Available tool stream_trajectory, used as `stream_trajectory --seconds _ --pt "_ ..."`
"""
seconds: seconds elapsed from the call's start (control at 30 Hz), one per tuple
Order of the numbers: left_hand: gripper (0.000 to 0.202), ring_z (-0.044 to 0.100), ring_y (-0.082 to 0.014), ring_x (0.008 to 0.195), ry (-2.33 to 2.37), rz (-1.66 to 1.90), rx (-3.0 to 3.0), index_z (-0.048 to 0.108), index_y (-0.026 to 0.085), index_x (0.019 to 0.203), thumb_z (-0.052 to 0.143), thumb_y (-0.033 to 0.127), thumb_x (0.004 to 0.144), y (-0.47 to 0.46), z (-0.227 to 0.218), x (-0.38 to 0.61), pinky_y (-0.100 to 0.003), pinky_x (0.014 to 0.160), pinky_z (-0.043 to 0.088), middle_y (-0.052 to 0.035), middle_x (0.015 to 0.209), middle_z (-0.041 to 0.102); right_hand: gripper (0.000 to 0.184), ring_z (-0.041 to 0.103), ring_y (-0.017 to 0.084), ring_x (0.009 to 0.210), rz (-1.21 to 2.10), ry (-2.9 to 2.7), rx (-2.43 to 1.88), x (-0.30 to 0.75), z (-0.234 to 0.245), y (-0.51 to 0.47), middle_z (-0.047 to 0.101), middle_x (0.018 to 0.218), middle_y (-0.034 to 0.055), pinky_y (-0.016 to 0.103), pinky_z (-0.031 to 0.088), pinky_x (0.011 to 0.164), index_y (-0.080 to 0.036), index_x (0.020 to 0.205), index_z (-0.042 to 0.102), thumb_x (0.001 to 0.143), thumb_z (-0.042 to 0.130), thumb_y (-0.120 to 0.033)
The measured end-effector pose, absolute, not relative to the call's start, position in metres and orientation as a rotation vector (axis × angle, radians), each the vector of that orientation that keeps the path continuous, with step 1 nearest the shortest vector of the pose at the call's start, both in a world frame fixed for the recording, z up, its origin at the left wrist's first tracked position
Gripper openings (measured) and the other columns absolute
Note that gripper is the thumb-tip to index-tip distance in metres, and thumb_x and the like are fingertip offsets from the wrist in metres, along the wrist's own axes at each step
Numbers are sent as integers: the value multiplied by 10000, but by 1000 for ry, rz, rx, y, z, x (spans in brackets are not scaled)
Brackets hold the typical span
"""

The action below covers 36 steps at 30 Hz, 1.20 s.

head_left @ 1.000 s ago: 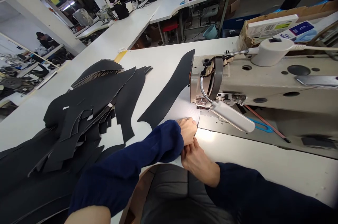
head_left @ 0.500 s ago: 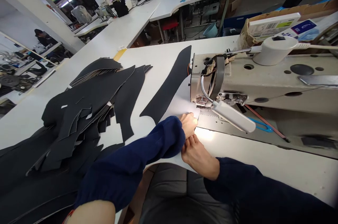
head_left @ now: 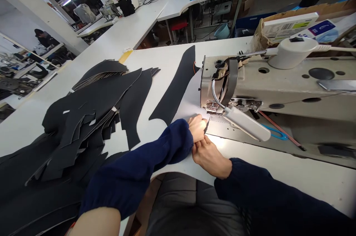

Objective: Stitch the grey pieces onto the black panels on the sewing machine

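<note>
My left hand [head_left: 198, 128] is closed at the front edge of the sewing machine [head_left: 213, 82], just below its needle area. A small strip of black fabric [head_left: 206, 128] shows beside its fingers; the rest is hidden under the hands. Right against it, my right hand [head_left: 211, 157] has its fingers curled in a pinch at the near end of that fabric. Behind the hands, a long curved black panel [head_left: 175, 87] lies flat on the white table, left of the machine head. An orange thread [head_left: 194, 67] shows at the panel's right edge.
Stacked black cut panels [head_left: 91, 106] cover the table's left side. A white lamp [head_left: 247, 123] hangs in front of the machine. Blue scissors [head_left: 276, 132] and a reddish pencil-like stick [head_left: 283, 132] lie under its arm. A cardboard box [head_left: 261, 36] stands behind.
The long black panel has turned a little, its far end shifting left, away from the machine head, exposing more orange thread. Both hands stay together, with slightly more black fabric showing beside them.
</note>
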<state>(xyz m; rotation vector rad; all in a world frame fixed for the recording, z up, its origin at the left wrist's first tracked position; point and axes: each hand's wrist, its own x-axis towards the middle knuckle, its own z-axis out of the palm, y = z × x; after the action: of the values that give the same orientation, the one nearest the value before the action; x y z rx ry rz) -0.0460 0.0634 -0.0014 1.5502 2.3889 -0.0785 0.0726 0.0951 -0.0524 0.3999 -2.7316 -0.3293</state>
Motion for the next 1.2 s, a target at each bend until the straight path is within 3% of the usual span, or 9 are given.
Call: stream_trajectory --seconds 0.13,0.37,0.53,0.73,0.83,1.0,1.2 --pt "243 595 -182 675 2309 -125 1528 648 145 960 479 188 790 58 2 -44 -281 586 429 -99 942 592 204 623 289 732 -337 -2701 419 73 -54 93 662 775 229 472 439 735 -15 846 673 720 514 -31" --pt "295 609 -207 877 2336 -88 1535 686 158 983 418 219 876 67 1 -47 -309 794 480 -102 998 642 208 613 275 678 -370 -2780 310 70 -45 92 658 726 213 416 435 666 -33 803 688 669 532 -3" --pt "302 609 -200 858 2368 -28 1530 693 179 900 399 243 878 73 -5 -50 -307 809 472 -73 936 671 160 625 311 711 -355 -2849 288 68 -38 84 663 745 218 423 427 644 -61 758 699 690 556 -47" --pt "377 508 -242 1052 2356 -77 1646 626 260 1132 492 213 783 64 -1 -60 -325 823 459 -56 1121 573 256 638 345 788 -490 -2761 240 68 -51 84 653 868 303 474 435 689 37 922 670 746 508 -53" --pt "427 519 -234 1006 2247 -190 1665 588 279 1210 488 210 800 61 3 -65 -308 806 458 -62 1119 551 298 638 346 817 -498 -2746 212 66 -50 79 641 903 332 485 442 693 78 988 637 749 497 -30" --pt "351 554 -225 925 2240 -269 1742 640 189 1112 470 168 805 64 5 -58 -298 774 460 -94 1029 575 181 606 276 633 -251 -2985 239 61 -36 71 645 688 196 371 384 543 -47 766 682 737 504 -27" --pt "264 592 -218 839 2306 -206 1730 702 127 952 520 136 760 68 5 -49 -290 719 463 -112 976 599 155 592 260 681 -124 -3090 253 59 -41 81 653 721 167 384 380 598 -103 724 701 735 552 -64"
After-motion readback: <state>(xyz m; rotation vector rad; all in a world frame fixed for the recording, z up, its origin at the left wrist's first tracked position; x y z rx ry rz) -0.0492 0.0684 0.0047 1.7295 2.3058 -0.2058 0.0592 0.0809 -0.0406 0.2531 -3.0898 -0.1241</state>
